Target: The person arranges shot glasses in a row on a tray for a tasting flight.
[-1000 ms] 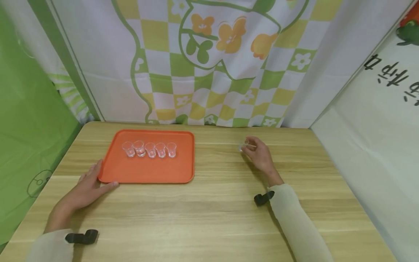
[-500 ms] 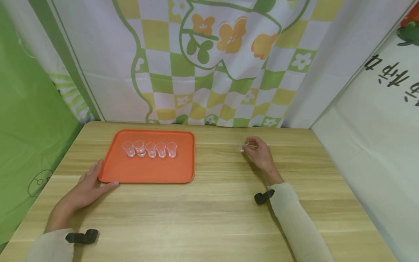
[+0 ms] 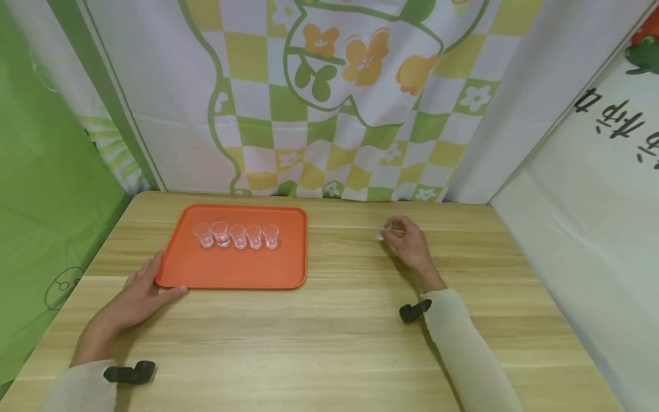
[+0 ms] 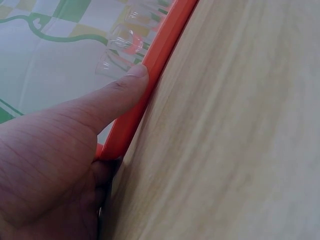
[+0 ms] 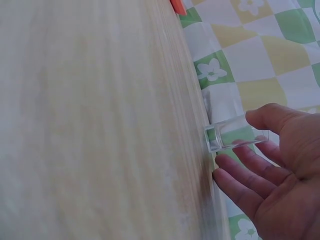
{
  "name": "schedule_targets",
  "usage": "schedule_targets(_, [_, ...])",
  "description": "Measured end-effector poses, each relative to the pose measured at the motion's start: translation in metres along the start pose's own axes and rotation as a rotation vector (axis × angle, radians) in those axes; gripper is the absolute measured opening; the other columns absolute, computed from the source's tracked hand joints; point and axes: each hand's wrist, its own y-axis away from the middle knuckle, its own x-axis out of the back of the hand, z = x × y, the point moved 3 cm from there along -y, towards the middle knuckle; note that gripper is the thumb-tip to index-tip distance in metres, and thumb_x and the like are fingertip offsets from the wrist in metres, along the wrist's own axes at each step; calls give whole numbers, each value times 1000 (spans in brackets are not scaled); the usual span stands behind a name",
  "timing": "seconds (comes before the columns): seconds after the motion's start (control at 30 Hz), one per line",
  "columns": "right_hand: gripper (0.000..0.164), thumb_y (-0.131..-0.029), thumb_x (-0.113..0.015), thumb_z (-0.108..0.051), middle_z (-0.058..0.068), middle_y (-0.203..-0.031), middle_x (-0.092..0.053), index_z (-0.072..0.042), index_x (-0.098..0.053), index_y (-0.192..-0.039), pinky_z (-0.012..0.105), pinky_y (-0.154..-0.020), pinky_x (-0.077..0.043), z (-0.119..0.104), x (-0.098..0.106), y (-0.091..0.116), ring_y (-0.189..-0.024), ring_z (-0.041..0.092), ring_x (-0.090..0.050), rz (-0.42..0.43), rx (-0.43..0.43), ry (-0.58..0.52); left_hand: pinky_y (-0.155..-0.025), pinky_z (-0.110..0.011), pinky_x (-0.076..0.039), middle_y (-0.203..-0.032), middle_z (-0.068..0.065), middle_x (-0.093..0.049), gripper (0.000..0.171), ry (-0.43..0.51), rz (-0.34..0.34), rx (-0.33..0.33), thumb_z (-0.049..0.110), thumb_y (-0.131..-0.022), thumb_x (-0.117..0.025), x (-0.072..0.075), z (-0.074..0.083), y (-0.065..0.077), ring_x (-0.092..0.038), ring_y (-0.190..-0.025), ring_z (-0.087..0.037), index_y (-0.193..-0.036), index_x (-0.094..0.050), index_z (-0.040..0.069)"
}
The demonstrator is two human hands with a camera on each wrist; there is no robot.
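In the head view an orange tray (image 3: 231, 272) lies at the left of the wooden table. Small clear shot glasses (image 3: 238, 238), several of them, stand upright in a row across its middle. My left hand (image 3: 135, 297) rests at the tray's near left corner, fingers along the left side and thumb along the front rim. Far over on the right, my right hand (image 3: 410, 243) holds another shot glass (image 5: 237, 131) between thumb and fingers. The right wrist view shows this glass upright, its thick base right at the tabletop.
A wooden table (image 3: 329, 332) spreads between and in front of both hands. Behind it hangs a checked, flowered curtain (image 3: 340, 143). A green sheet (image 3: 51, 189) borders the left side, and a white panel (image 3: 582, 229) with black writing stands at the right.
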Motion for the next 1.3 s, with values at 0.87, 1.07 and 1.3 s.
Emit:
schedule_targets(0.87, [38,-98,-73,-15,21,-123,-68,4,-60,-129,28,-80,-58,-11,-5,1,-111,36,-69,-17,18,-40,-115,-70,11,-163,-37,5,105,-1,1,4,48,-102,-62,0,1,0,9,-149,-56,-162,11,2])
schedule_targets(1.07, [39,-97,-74,-13,22,-123,-68,6,-59,-129,29,-78,-59,-20,-12,2,-110,37,-70,-40,24,-74,-115,-70,11,-163,-37,6,106,-2,-1,6,48,-102,-62,0,1,0,10,-149,-56,-162,12,2])
schedule_targets(1.3, [37,-96,-75,-10,21,-122,-68,5,-60,-127,35,-81,-61,-33,-22,2,-108,37,-70,-54,46,-89,-115,-68,12,-163,-37,5,105,-3,2,0,47,-102,-62,0,2,0,10,-149,-56,-162,12,1])
